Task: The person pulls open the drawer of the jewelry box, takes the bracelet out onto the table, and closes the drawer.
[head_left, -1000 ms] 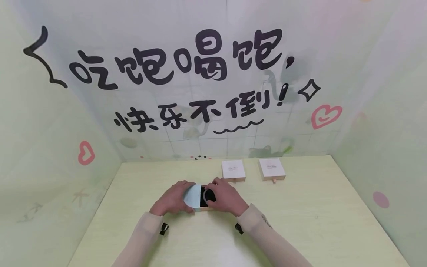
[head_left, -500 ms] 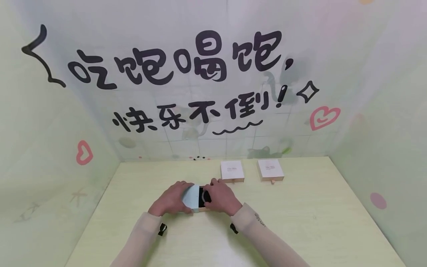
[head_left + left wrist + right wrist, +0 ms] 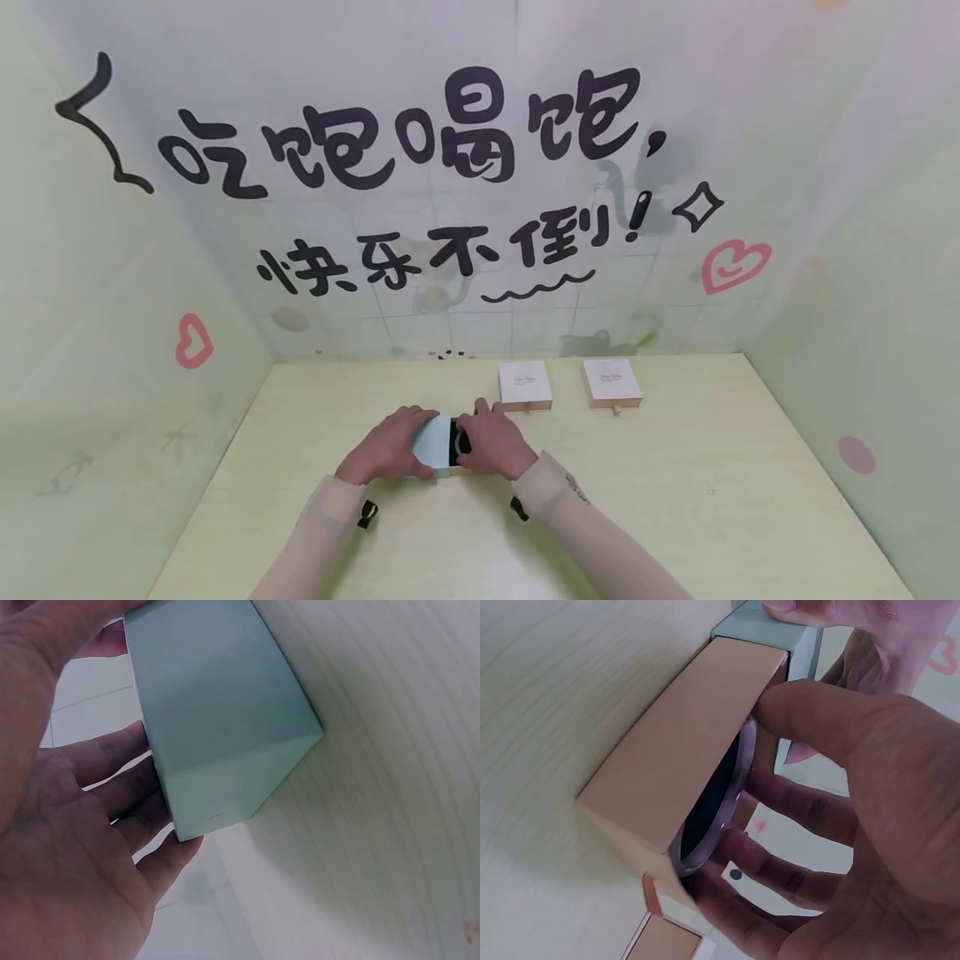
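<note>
A jewellery box lies at the middle of the table, its pale blue sleeve [image 3: 432,443] on the left and its peach drawer [image 3: 675,724] pulled partway out to the right. My left hand [image 3: 388,446] grips the sleeve, thumb on the near side and fingers on the far side. Inside the black-lined drawer sits a glossy lilac-grey bangle [image 3: 739,780], tilted against the lining. My right hand [image 3: 495,442] holds it from above, several fingertips on the band and the thumb at the drawer's near edge. Part of the bangle is hidden by those fingers.
Two white-topped boxes with peach sides stand at the back, one behind the right hand [image 3: 525,383] and one farther right [image 3: 612,381]. An orange pull tab [image 3: 652,895] sticks out of the drawer's end. A printed cloth wall [image 3: 352,333] rises along the back edge.
My right hand has shifted slightly left over the drawer, and less of the bangle and black lining shows. The left hand and the sleeve have stayed in place.
</note>
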Motion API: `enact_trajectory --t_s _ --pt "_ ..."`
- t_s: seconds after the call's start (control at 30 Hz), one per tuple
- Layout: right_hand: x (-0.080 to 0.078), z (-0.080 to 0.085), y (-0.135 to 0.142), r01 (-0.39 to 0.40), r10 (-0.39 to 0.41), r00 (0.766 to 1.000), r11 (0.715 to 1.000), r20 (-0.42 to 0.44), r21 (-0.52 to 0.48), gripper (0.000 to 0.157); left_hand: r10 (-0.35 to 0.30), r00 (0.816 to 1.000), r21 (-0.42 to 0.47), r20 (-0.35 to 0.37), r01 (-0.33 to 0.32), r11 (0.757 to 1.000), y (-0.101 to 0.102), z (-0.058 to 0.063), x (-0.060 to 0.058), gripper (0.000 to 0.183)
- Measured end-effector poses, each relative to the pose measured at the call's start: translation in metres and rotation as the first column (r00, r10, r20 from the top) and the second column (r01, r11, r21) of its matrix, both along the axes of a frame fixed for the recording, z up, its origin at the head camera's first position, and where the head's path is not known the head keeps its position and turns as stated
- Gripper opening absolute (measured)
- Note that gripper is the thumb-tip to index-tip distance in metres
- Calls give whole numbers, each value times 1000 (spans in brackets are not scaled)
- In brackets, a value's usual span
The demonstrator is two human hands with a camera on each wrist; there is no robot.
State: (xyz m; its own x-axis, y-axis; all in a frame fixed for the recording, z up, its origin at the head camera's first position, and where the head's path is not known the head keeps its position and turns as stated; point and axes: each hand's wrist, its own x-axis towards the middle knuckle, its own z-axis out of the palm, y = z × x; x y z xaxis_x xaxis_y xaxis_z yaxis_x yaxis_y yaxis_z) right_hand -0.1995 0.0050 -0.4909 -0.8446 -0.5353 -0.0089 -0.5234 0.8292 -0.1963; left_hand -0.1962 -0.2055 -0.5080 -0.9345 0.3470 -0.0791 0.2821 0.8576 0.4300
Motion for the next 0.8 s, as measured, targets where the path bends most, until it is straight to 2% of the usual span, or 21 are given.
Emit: enact_trajectory --t_s 0.2,0.4,0.8 --pt "0 1 -8 37 -38 999 998 24 53 41 -6 1000 -1 -4 6 1000 -1 1 1 94" --pt "-2 -1 -6 39 -40 999 999 33 29 38 -8 1000 6 0 8 1000 0 1 0 95" --pt "0 -11 5 9 -13 1000 986 -26 -166 45 -5 1000 0 8 5 1000 0 1 0 94"
